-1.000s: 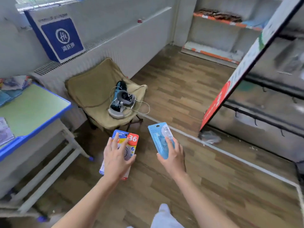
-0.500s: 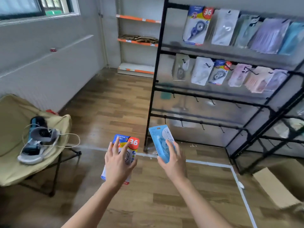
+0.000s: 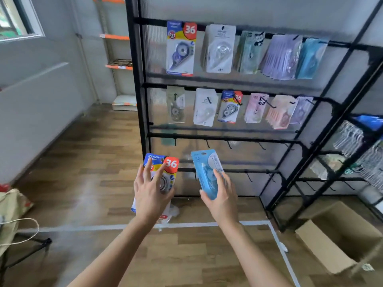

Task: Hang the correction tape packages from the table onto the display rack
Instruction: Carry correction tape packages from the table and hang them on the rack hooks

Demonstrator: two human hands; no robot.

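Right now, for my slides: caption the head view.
Left hand holds a red-blue package, right hand a light-blue package, facing the display rack.

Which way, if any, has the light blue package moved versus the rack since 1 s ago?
Yes, rightward toward the display rack: the light blue package, in the right hand, was over floor left of it; now it overlaps the lower hook rails.

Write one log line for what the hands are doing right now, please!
left hand: holds red-and-blue package | right hand: holds light blue package | display rack: ahead, both packages not yet hung
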